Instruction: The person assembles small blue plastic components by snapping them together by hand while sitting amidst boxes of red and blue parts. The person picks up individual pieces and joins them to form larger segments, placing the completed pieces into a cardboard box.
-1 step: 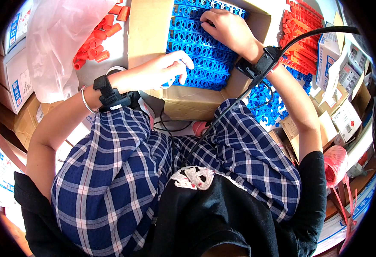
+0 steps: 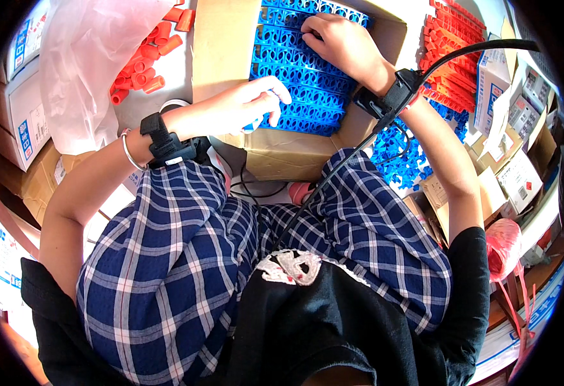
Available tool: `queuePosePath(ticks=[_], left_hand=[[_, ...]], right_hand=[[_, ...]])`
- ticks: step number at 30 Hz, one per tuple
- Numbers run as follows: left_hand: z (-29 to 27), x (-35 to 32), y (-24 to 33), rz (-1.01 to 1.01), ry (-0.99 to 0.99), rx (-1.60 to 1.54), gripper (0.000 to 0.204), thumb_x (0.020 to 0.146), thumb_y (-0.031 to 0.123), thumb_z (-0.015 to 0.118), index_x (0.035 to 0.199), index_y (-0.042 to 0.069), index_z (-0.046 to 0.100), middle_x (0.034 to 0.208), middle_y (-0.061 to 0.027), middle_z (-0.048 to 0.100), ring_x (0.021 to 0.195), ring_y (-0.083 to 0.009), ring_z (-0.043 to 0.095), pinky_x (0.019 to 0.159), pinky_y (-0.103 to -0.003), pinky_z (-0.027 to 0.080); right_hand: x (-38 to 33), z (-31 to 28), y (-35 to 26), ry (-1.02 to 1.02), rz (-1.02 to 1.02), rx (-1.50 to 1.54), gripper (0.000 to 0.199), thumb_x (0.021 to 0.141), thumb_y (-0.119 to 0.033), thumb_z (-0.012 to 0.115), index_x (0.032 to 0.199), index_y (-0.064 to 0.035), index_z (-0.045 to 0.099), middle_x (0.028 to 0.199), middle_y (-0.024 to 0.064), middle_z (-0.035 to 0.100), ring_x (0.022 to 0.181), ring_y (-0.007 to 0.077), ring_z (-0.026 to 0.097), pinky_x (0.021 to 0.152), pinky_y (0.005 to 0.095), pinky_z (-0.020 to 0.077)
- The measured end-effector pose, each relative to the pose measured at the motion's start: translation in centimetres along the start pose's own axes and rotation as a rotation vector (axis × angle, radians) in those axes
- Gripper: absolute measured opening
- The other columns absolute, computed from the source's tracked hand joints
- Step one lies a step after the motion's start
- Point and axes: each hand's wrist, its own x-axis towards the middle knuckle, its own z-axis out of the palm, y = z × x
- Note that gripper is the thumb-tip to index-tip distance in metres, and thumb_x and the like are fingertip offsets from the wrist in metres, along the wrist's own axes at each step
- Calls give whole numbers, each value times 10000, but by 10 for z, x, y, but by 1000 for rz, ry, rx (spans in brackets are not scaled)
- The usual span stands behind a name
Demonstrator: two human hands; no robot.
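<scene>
Nothing is seen to have been moved since the earlier frame. Blue perforated strips (image 2: 304, 72) are packed in rows inside the open cardboard box (image 2: 285, 166), upper centre of the frame; their long axes are laid roughly left to right, and no leading end can be told. Handling of these rows seems to be in hand, and careful fingertip placing would be called for. Upper rows are reached by the bent fingers of the right hand (image 2: 343, 44), while the left hand (image 2: 253, 103) is held loosely curled near the box's left side; whether anything is gripped by either cannot be told.
</scene>
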Motion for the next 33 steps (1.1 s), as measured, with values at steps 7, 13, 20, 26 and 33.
queuePosePath(ticks=[7,13,20,26,33], left_hand=[[0,0,2,-11,-13,-1,241,1019,276,353,1182,161,489,840,43,537,594,-21,378,450,-155,312],[0,-1,3,1,-15,16,243,1022,275,351,1187,158,486,844,43,542,586,-12,378,444,-154,317],[0,0,4,0,-13,10,246,1029,272,336,1188,161,487,842,43,548,573,-9,377,441,-147,322],[0,0,4,2,-12,2,243,1030,275,338,1178,161,493,839,41,548,575,-8,383,443,-146,319],[-2,3,-2,38,-82,-191,312,1032,326,338,1106,88,525,862,-8,553,593,-41,420,487,-175,342]], right_hand=[[4,1,4,-58,15,-24,167,874,-177,525,805,-42,595,816,133,647,757,335,645,676,429,544],[2,1,3,-55,-3,-72,174,880,-176,518,807,-41,599,815,130,649,761,331,649,679,423,548],[0,3,-1,8,5,-113,159,874,-176,527,806,-50,596,801,116,644,770,312,653,664,419,549],[-4,3,-2,43,19,-128,129,866,-190,553,862,-66,589,822,109,638,767,306,654,649,417,548],[-25,-12,-27,172,7,146,107,860,-178,599,919,-90,583,840,105,611,737,299,636,619,390,534]])
